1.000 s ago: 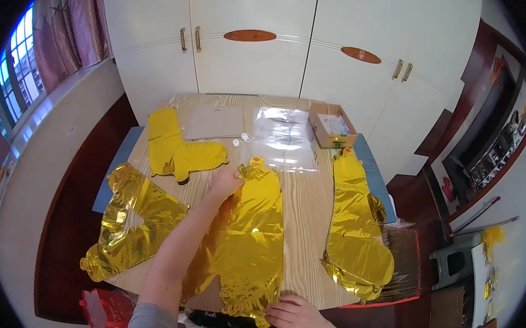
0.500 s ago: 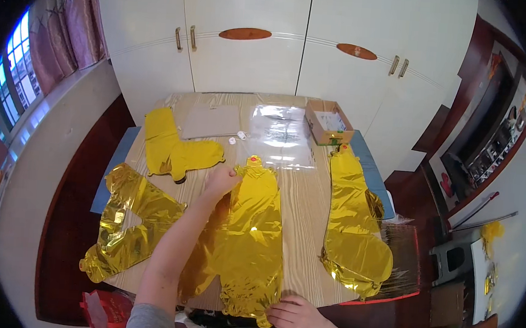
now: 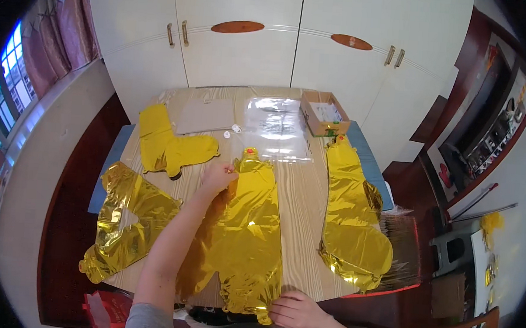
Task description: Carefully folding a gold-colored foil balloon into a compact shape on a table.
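Right hand (image 3: 294, 311) at the near corner of the gold foil (image 3: 249, 227), fingers together; whether clamped, I cannot tell.
It lies on the table (image 3: 301, 224); left hand (image 3: 218, 177) touches its far left edge, pinch unclear. Gentle, even tension should avoid creases.

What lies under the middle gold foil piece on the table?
The wood-grain tabletop shows along its right edge, so the gold foil piece seems to rest mostly on that. Anything else directly beneath is covered and cannot be seen.
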Action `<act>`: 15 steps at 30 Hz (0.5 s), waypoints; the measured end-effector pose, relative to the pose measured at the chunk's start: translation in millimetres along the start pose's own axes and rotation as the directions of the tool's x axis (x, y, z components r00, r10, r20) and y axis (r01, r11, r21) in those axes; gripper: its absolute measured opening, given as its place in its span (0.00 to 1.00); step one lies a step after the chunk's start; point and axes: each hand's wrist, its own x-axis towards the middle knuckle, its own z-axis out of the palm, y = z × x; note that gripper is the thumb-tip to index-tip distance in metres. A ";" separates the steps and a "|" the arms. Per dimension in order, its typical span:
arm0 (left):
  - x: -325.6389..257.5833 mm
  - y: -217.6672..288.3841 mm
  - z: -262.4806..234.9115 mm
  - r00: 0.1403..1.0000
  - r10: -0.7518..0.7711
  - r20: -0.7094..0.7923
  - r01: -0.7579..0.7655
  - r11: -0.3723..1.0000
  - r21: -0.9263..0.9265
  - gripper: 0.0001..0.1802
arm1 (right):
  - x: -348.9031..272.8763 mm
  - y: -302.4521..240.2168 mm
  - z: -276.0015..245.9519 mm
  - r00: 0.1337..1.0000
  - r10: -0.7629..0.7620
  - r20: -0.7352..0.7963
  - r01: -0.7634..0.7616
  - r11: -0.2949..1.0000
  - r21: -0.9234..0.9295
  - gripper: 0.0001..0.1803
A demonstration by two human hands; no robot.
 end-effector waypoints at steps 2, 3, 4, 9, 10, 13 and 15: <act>-5.4 4.7 3.3 0.998 0.027 -0.055 -0.026 0.999 0.020 0.13 | -2.1 1.2 2.7 1.000 -0.001 -0.001 0.001 1.000 -0.014 0.12; -8.4 8.4 3.9 0.996 0.042 -0.082 -0.039 0.999 0.033 0.12 | -1.1 -0.8 -0.5 0.999 0.035 -0.007 -0.035 0.998 0.049 0.13; -10.5 12.6 4.7 0.995 0.041 -0.087 -0.038 0.999 0.036 0.13 | 1.9 -3.2 -6.8 0.997 0.073 -0.010 -0.072 0.991 0.112 0.15; -14.1 13.7 2.9 0.992 0.058 -0.112 -0.045 0.993 0.111 0.13 | 25.2 29.8 -27.7 0.935 0.354 0.021 -0.353 0.923 0.153 0.19; -15.0 15.6 5.1 0.987 0.068 -0.148 -0.048 0.990 0.136 0.13 | 31.9 43.1 -26.0 0.907 0.421 0.001 -0.419 0.901 0.109 0.21; -21.3 19.1 9.3 0.968 0.083 -0.236 -0.040 0.983 0.180 0.14 | 53.9 86.9 -13.8 0.838 0.545 0.007 -0.545 0.836 0.059 0.28; -22.7 23.8 10.7 0.963 0.069 -0.259 -0.024 0.985 0.172 0.14 | 62.4 117.1 5.1 0.811 0.585 -0.014 -0.586 0.810 -0.024 0.32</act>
